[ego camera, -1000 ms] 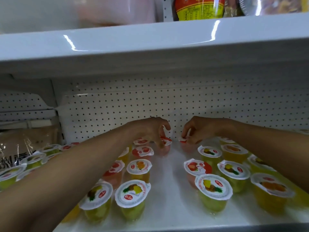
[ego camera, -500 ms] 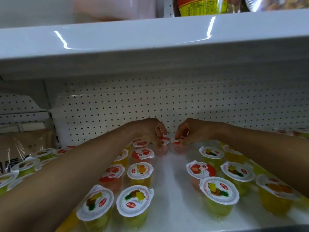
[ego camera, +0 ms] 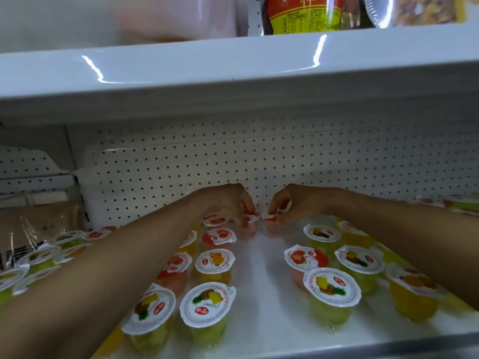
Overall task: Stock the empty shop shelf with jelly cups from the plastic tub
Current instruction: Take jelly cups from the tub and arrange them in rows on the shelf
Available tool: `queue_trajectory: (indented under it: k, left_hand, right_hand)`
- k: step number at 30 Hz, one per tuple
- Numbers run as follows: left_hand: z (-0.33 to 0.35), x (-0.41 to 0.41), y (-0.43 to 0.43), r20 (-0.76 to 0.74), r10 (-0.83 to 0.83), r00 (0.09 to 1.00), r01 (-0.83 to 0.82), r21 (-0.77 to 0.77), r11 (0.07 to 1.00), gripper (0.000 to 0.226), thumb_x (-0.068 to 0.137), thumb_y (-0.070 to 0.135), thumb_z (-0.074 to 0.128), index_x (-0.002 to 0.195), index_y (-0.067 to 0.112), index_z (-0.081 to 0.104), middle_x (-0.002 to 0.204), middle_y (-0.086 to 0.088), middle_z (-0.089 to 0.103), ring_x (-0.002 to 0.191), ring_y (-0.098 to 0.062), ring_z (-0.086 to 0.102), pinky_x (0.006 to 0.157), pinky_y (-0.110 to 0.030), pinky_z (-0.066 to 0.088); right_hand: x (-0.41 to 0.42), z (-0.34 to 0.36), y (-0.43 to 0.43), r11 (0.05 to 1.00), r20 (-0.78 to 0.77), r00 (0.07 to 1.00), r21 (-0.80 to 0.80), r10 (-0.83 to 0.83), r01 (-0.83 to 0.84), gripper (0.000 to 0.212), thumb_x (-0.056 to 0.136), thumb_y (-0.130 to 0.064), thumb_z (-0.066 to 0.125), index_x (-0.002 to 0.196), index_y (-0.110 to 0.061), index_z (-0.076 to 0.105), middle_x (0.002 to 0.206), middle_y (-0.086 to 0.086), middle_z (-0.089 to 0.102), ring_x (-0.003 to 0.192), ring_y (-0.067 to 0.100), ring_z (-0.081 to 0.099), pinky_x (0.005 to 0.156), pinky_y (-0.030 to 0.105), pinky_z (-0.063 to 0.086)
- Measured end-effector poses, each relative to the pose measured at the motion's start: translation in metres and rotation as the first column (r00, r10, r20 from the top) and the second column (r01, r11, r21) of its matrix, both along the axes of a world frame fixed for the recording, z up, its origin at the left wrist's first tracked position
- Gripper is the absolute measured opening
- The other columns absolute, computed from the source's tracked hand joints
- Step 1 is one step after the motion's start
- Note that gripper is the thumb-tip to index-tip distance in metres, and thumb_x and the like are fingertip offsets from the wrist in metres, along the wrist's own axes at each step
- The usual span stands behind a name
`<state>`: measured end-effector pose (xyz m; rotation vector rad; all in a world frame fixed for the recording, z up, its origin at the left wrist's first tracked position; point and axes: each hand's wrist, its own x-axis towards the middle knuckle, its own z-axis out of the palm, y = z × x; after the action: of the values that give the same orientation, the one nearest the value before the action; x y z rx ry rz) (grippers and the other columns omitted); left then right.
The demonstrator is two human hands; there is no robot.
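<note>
From the head view, your left grip (ego camera: pixel 228 203) is curled, its fingertips pinching the lid edge of the left jelly cup (ego camera: pixel 251 217), a red-lidded one. Your right grip (ego camera: pixel 298 203) is curled the same way and pinches the lid edge of the right jelly cup (ego camera: pixel 269 216), also red-lidded. The two cups sit just beside each other between your grips, with a narrow gap between their lids. Blur hides whether their bases touch the shelf (ego camera: pixel 259 294).

Just beyond both grips is the pegboard (ego camera: pixel 233 161) at the back of the shelf. Nearer to you than the left grip, cups run in rows beside and under your left forearm, among them an orange-lidded cup (ego camera: pixel 215 260) and a pineapple-lidded cup (ego camera: pixel 207 304). Nearer to you than the right grip stand a strawberry-lidded cup (ego camera: pixel 303 257) and more cups, continuing under your right forearm. A bare strip of shelf runs from the pinched cups back toward you. The upper shelf (ego camera: pixel 233 73) hangs above both grips.
</note>
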<state>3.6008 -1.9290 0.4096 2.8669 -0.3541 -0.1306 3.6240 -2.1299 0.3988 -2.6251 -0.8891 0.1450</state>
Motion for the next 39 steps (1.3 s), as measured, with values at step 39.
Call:
queue_trajectory:
  k: [39]
  left_hand:
    - [-0.013,-0.073,-0.019,0.249,0.107,0.963,-0.13,0.075,0.989,0.056,0.059,0.059,0.081,0.103,0.04,0.053,0.101,0.019,0.064,0.101,-0.01,0.055,0.093,-0.03,0.026]
  right_hand:
    - [-0.048,-0.011,-0.031,0.995,0.081,0.997,0.103,0.0,-0.008,0.02,0.072,-0.031,0.083,0.079,-0.03,0.065,0.096,-0.003,0.069,0.089,0.015,0.066,0.084,0.035,0.056]
